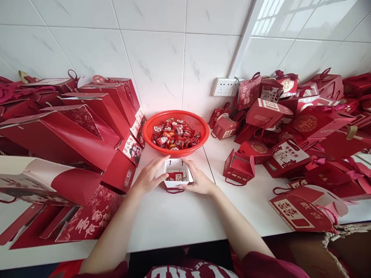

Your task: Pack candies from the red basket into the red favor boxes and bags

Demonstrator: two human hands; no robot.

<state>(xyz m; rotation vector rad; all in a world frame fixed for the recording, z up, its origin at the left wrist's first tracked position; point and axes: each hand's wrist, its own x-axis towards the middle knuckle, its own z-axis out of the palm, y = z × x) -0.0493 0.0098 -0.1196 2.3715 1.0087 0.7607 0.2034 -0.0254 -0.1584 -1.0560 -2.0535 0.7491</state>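
Note:
A small open box (177, 184) with white inner walls stands on the white table, with a few red wrapped pieces inside and a dark red cord at its front. My left hand (150, 175) holds its left side, thumb and fingers against the wall. On the right side my right hand (199, 178) grips it the same way. Just behind the box sits a red plastic basket (148, 136) full of red wrapped sweets (176, 134).
Large open red bags (87, 135) crowd the left of the table (176, 224). Many closed red gift boxes (307, 123) are piled at the right, one small box (239, 168) nearest my right hand. A power socket (226, 87) is on the tiled wall.

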